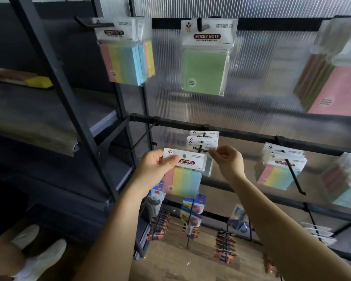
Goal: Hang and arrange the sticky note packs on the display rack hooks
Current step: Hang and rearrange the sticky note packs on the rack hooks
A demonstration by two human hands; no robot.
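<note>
My left hand [157, 167] grips a striped sticky note pack [183, 175] by the left of its white header, held in front of the middle rail's hook [200, 148]. Its stripes are pink, yellow, green and blue. My right hand [226, 160] pinches the header corner of the packs hanging on that hook [204, 139], just right of the held pack. Above hang a striped bundle [126, 57] and a green pack [206, 63]. More striped packs [280, 169] hang on a hook to the right.
A bare hook [143, 134] juts from the middle rail [241, 134] on the left. Pink and brown packs [332, 86] hang at the far right. Lower hooks carry small carded goods [192, 216]. A dark shelf unit [49, 118] stands on the left.
</note>
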